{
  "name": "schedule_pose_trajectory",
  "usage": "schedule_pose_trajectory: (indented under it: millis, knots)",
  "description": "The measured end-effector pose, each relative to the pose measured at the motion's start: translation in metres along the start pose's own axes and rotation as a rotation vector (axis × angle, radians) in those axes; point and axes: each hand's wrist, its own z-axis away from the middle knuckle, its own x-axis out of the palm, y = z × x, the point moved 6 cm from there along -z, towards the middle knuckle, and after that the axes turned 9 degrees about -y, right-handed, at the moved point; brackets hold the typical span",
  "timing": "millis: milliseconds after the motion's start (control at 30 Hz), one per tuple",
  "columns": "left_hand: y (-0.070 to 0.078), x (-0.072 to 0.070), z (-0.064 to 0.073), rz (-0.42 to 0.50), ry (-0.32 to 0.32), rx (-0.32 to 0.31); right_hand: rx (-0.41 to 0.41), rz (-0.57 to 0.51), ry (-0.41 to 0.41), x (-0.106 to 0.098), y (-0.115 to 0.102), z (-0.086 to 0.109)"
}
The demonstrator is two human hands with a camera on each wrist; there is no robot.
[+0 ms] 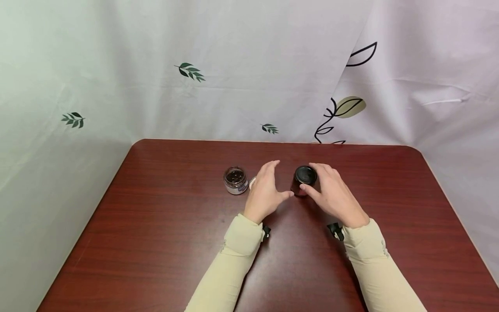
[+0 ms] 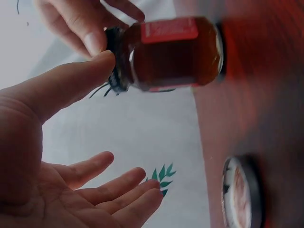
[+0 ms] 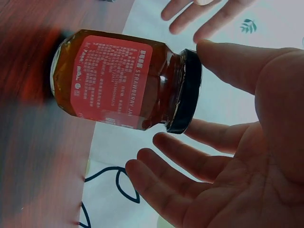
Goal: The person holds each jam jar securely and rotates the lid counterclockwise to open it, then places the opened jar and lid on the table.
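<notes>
A strawberry jam jar with a black lid and a red label stands upright on the table. Around the lid, my right hand has its thumb tip at the near edge and fingers along the far right side; the index fingertip is hidden behind the lid in the right wrist view. My left hand is spread wide to the left of this jar, its thumb tip pointing at it and nothing in the palm. Farther left sits an open glass jar with dark contents.
An upturned lid with a smeared white inside lies between the open jar and my left hand, partly covered by that hand in the head view. The reddish-brown table ends at a pale curtain with leaf prints.
</notes>
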Motion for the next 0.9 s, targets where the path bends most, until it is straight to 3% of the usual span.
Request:
schedule_pose_trajectory:
  millis: [400,900]
  knots:
    - [-0.001,0.022,-0.004,0.004,-0.062,-0.021,-0.008,-0.01,0.016,0.002,0.002,0.001]
    - [-0.001,0.04,-0.008,0.006,-0.109,-0.044,-0.018,-0.033,0.022,0.005,0.003,-0.002]
